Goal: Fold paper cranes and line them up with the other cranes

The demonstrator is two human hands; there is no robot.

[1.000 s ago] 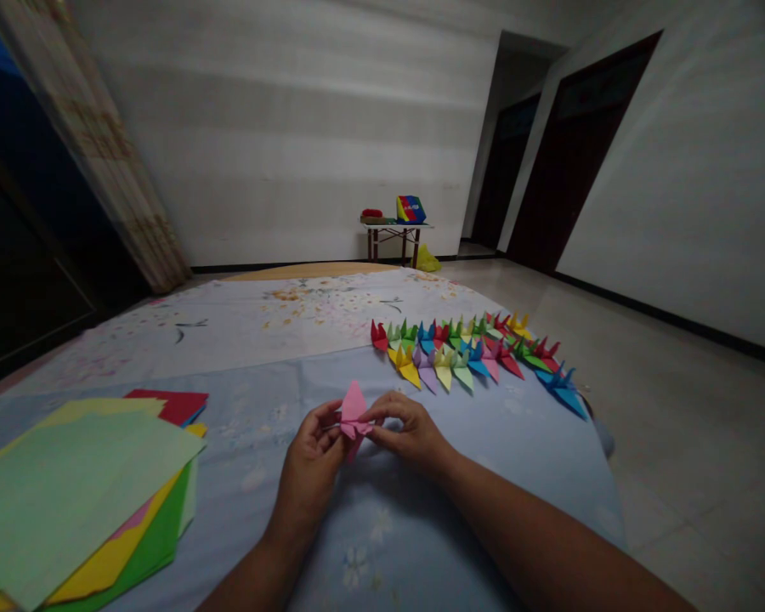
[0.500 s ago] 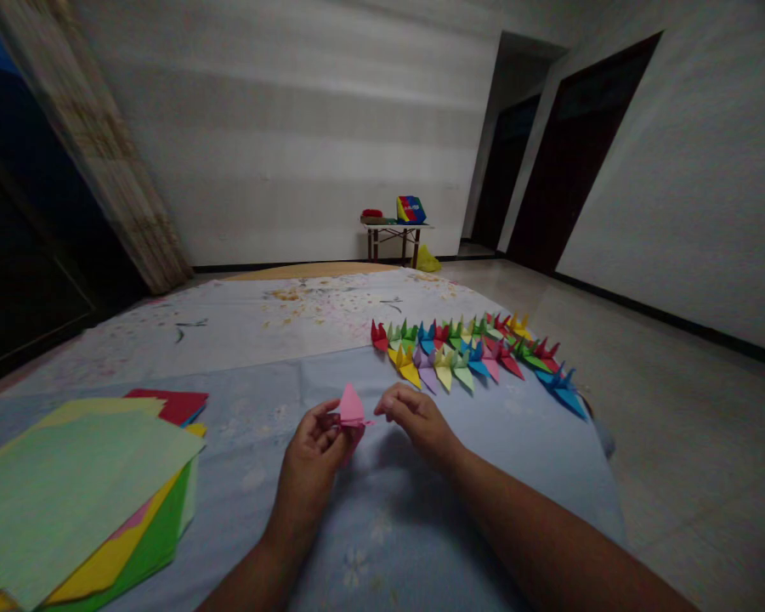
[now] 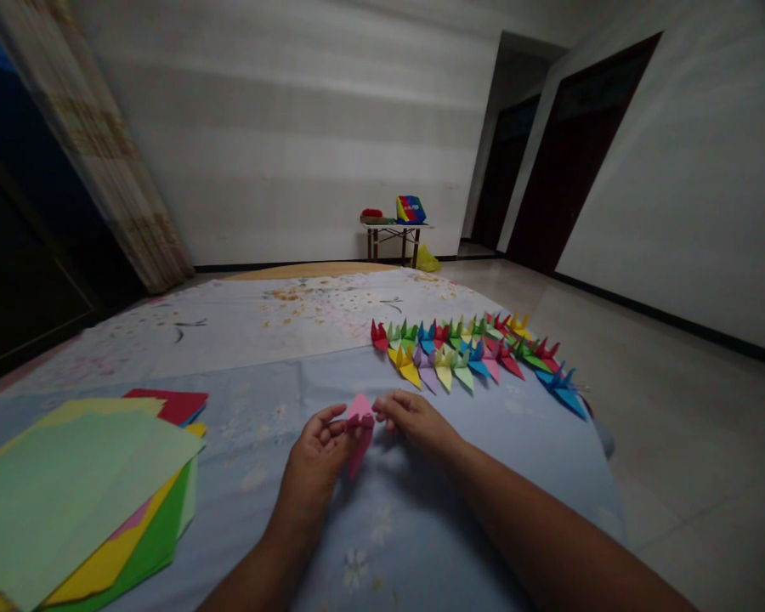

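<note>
A folded pink paper crane (image 3: pixel 359 418) is held up in front of me, its lower wing pointing down. My left hand (image 3: pixel 317 446) grips it from the left between thumb and fingers. From the right, the closed fingertips of my right hand (image 3: pixel 413 418) pinch the small tip at the crane's edge. Beyond my hands, several finished paper cranes (image 3: pixel 443 370) in many colours stand in rows on the table's right side. To the left lies a loose stack of coloured paper sheets (image 3: pixel 82 484), pale green on top.
A pale blue floral cloth (image 3: pixel 255 518) covers the near part of the table, with a white flowered cloth (image 3: pixel 331 310) behind it. A small side table (image 3: pixel 395 228) with a colourful box (image 3: pixel 410 209) stands by the far wall. The tabletop's edge curves down the right side.
The pink crane has turned and tilted, with its lower wing now hanging down. My right fingertips have closed the small gap and reached the crane's edge.
</note>
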